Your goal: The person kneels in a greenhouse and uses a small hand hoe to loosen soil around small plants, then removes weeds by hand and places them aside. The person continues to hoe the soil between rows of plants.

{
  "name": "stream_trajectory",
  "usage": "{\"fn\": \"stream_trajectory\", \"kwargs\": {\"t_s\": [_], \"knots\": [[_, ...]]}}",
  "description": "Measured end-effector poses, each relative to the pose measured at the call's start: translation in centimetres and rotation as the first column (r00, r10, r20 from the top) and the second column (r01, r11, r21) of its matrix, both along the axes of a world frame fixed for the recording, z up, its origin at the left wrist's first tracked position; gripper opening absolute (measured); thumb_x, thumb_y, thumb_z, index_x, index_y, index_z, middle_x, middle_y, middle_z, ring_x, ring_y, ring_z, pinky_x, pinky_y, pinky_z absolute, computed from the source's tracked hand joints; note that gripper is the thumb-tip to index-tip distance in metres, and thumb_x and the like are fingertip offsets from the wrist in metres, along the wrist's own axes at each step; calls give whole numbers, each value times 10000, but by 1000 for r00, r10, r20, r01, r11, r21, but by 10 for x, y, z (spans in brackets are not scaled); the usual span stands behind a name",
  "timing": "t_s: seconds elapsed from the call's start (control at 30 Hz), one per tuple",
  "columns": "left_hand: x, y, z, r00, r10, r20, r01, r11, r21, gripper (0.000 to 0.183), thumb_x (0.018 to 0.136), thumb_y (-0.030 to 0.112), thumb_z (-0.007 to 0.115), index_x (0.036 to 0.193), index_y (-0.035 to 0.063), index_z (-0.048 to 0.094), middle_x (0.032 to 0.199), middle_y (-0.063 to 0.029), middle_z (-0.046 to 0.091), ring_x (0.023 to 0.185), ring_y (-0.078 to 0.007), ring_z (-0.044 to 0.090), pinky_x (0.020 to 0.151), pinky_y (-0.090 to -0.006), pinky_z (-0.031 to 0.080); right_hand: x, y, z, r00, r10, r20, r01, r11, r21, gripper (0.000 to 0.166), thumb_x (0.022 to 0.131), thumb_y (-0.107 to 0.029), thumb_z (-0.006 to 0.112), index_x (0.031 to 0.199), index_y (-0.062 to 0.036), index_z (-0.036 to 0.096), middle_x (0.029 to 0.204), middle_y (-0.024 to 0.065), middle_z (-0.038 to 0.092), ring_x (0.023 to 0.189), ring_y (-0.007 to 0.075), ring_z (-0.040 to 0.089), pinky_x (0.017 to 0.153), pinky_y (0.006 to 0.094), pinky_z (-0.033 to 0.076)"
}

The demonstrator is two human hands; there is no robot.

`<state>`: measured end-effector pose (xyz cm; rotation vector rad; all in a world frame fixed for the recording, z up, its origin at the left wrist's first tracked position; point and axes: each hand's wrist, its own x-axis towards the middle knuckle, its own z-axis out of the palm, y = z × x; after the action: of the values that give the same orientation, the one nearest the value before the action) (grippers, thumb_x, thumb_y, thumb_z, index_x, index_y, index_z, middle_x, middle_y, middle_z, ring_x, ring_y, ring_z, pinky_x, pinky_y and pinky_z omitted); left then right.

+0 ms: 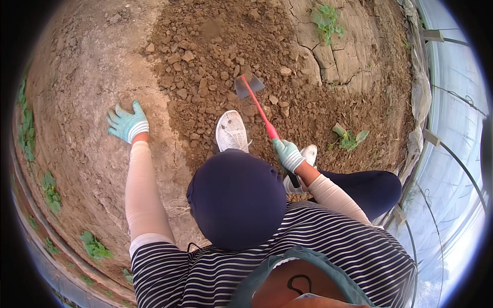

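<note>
My right hand (pixel 288 154), in a mint-green and white knit glove, grips the black-and-red handle of a small hoe (pixel 257 101). Its flat metal blade (pixel 249 84) rests among loose brown clods, with a bit of soil on its upper part. My left hand (pixel 128 122) wears a matching glove and is stretched out to the left over pale, packed soil (pixel 127 69). Its fingers are spread and hold nothing; whether the palm touches the ground I cannot tell. Between the hands, a white mesh shoe (pixel 232 131) stands on the edge of the broken soil (pixel 200 69).
A leafy seedling (pixel 348 139) grows right of the hoe, another plant (pixel 327 23) in cracked soil farther off. Plastic greenhouse sheeting (pixel 454 115) with curved poles runs along the right. More green plants (pixel 94 246) line the left side. My bent knee (pixel 237 200) fills the middle.
</note>
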<state>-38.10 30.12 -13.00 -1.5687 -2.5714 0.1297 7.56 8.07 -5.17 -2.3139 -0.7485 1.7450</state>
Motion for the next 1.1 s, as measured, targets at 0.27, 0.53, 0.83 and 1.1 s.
{"fn": "stream_trajectory", "kwargs": {"t_s": [0.27,0.53,0.83,1.1], "knots": [[-21,-16,-10,998,34,-49,-34,999,2,776,939,651,537,1494,121,419,1595,-161,358,1507,-337,254,1187,-588,187,-9,62,87,912,-293,-286,333,938,100,391,1043,-448,536,872,-97,550,624,-7,510,422,106,451,379,288,405],[-16,-10,-11,999,41,-24,-42,999,-10,769,960,633,509,1504,100,400,1606,-172,335,1521,-344,234,1203,-594,167,10,7,28,959,268,95,-261,962,-77,550,1011,-530,544,982,8,657,685,109,626,602,206,624,582,373,495],[-18,-12,-12,999,38,-24,-38,999,7,783,945,639,534,1506,110,401,1596,-181,344,1516,-348,241,1203,-589,172,2,61,83,880,-352,-319,428,879,212,441,1019,-518,550,890,-96,565,606,14,495,437,133,455,388,297,399],[-12,-9,-10,1000,23,-20,-23,1000,9,782,944,637,546,1500,104,410,1597,-182,340,1511,-351,252,1200,-593,190,8,-7,68,809,-585,-59,583,811,-54,444,1000,-392,608,733,-47,526,526,90,480,340,210,444,305,329,361]]}}
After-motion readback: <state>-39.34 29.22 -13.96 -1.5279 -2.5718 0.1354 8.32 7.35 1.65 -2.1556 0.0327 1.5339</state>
